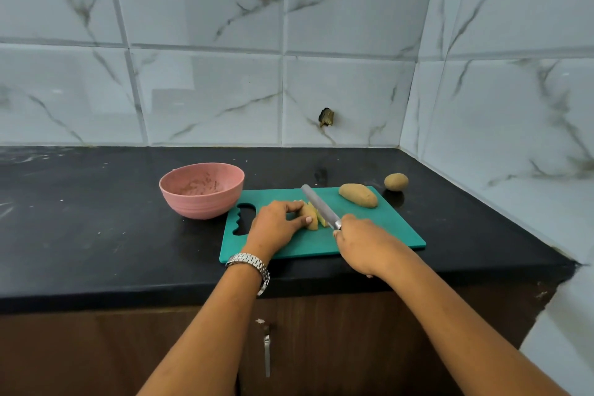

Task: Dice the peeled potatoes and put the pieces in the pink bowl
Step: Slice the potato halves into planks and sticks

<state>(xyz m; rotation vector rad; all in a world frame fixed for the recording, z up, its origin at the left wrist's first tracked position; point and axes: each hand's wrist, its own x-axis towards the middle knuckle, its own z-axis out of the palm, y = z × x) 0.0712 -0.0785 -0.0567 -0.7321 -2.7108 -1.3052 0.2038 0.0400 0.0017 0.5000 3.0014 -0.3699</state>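
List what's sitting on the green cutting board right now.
On the cutting board: a partly sliced potato pinched by the left grip, a knife held by the right grip cutting it, one whole potato. Both grips hide the knife handle and board beneath them.

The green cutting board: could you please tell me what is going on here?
A person is slicing a potato on the green cutting board. The left hand steadies the potato while the right hand grips the knife, whose blade lies across it beside a few cut slices. A whole potato lies on the board's far right, a smaller potato on the counter beyond. The pink bowl, left of the board, shows no pieces.
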